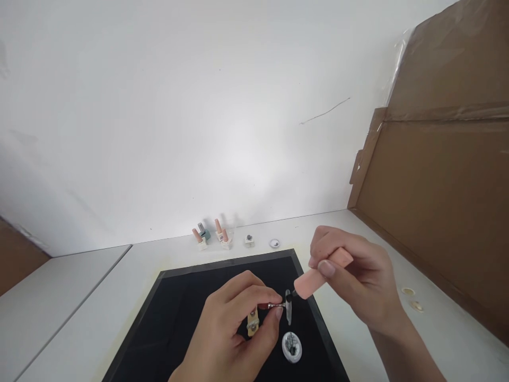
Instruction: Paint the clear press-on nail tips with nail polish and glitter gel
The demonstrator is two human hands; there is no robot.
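My left hand (pixel 238 323) pinches a thin silver metal holder (pixel 273 305) between thumb and fingertips. A pale, see-through false nail tip (pixel 289 316) stands at the holder's right end. My right hand (pixel 358 281) is closed around a pink nail polish brush (pixel 312 283), tilted down to the left. Its dark bristles touch or nearly touch the upper part of the nail tip, where a black patch shows. Partly behind my left fingers is a yellowish stand (pixel 253 324) with round metal pieces. Below the nail tip lies a white round dish (pixel 291 347) with black markings.
A black mat (pixel 183 307) covers the middle of the white table. Behind it stand several capped nail polish bottles (pixel 226 241), a capless bottle (pixel 249 242) and a small white dish (pixel 274 243). Two gold discs (pixel 416 305) lie right. Cardboard (pixel 437 175) walls the right side.
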